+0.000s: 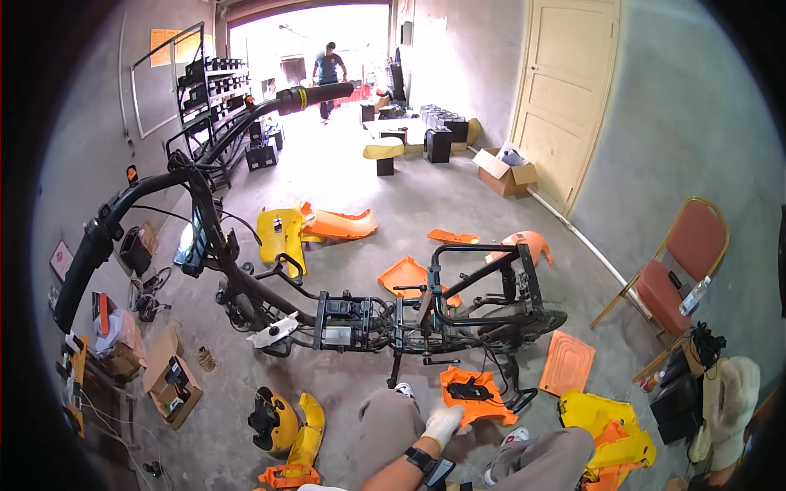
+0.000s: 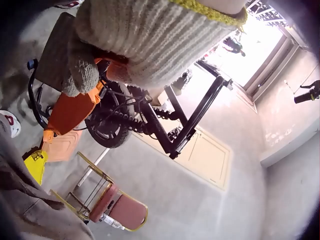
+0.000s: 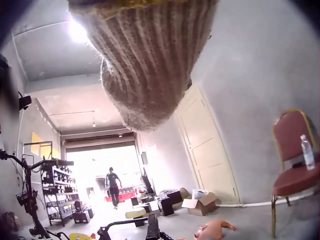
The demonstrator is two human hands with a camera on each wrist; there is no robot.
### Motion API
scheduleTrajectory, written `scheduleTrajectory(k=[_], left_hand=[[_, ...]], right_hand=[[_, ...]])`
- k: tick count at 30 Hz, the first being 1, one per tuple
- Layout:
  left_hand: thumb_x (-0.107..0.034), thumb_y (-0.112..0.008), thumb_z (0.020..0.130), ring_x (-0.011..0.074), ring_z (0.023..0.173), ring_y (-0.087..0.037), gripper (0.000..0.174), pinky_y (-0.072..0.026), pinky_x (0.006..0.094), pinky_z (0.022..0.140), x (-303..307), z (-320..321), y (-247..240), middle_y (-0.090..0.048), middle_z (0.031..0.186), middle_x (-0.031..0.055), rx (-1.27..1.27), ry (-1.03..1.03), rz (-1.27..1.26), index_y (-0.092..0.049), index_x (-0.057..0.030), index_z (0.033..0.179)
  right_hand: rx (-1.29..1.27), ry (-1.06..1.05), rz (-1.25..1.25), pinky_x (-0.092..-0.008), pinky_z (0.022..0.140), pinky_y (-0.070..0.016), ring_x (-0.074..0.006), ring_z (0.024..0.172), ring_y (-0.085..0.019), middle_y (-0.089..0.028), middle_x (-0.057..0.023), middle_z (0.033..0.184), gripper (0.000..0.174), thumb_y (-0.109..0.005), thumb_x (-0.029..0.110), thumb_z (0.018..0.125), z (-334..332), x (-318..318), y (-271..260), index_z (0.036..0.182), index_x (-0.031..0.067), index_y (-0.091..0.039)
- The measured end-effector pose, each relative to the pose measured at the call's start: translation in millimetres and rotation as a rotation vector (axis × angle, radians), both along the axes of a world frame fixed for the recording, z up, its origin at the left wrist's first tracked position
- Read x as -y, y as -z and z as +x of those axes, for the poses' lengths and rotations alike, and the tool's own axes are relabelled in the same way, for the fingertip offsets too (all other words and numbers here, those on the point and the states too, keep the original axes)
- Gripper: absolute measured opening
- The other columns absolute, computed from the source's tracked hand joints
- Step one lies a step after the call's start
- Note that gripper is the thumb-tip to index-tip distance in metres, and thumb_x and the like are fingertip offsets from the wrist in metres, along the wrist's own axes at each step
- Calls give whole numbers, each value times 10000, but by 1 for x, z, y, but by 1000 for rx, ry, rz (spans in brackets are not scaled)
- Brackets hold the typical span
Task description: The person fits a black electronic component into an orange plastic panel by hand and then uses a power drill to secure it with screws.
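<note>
The left hand (image 1: 443,425), in a knitted glove, grips the near left edge of an orange panel (image 1: 490,409) with a black part (image 1: 471,390) lying on it. In the left wrist view the glove (image 2: 145,42) covers part of the same orange panel (image 2: 75,112), its fingers beside the edge. Away at the far right, the gloved right hand (image 1: 731,405) is raised near black boxes, with nothing seen in it. The right wrist view shows the back of that glove (image 3: 147,65); its fingertips are hidden. A stripped scooter frame (image 1: 336,321) stands ahead.
Yellow panels (image 1: 602,413) lie right of the legs, and a yellow helmet (image 1: 282,421) to the left. An open carton (image 1: 176,385) is at the left. A red chair (image 1: 692,237) with a bottle (image 1: 694,296) stands right. A person (image 1: 329,67) is by the doorway.
</note>
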State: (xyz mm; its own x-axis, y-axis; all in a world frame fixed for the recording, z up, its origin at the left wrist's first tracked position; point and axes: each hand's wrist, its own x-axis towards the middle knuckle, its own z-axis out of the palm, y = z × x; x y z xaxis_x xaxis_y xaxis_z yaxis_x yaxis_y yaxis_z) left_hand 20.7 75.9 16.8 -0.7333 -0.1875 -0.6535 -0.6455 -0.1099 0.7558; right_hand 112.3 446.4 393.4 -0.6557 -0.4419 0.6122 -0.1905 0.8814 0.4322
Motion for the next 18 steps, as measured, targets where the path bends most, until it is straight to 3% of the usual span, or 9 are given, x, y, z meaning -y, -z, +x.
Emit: scheduleTrajectory(k=[7,9,12,16,18], left_hand=[[-62,-547,839,239,707,-702,270,-612,339,529,-6,1,-4,-688,949,161,-7,-34,93,-626,15,1085],[-147,-594,836,207,772,-695,286,-541,333,674,-6,5,-15,-706,885,139,18,-21,7,-659,-12,1079],[-143,-600,833,211,733,-697,300,-557,330,634,-7,8,-40,-705,896,147,62,21,-51,-649,-13,1100],[-120,-588,842,225,651,-693,323,-568,332,545,-12,-5,32,-694,891,148,50,39,-116,-600,7,1139],[-95,-570,853,238,579,-680,335,-563,332,472,-11,-6,53,-682,880,145,15,-16,42,-550,14,1170]], right_hand=[[-129,-234,235,-507,830,-478,-378,937,-594,-594,-179,1007,228,-613,22,788,-23,60,-42,1014,23,-581],[-138,-310,281,-534,853,-486,-375,954,-608,-608,-170,1028,250,-633,26,774,-27,75,-41,1021,25,-593],[-86,-383,329,-555,858,-496,-368,942,-618,-611,-167,1025,294,-677,56,744,-38,91,-39,1027,26,-604],[-55,-443,340,-562,854,-499,-365,940,-619,-614,-175,1045,303,-694,84,739,-48,91,-43,1018,14,-600],[-44,-463,307,-570,854,-495,-360,951,-617,-610,-183,1064,298,-691,108,756,-51,89,-48,1021,11,-596]])
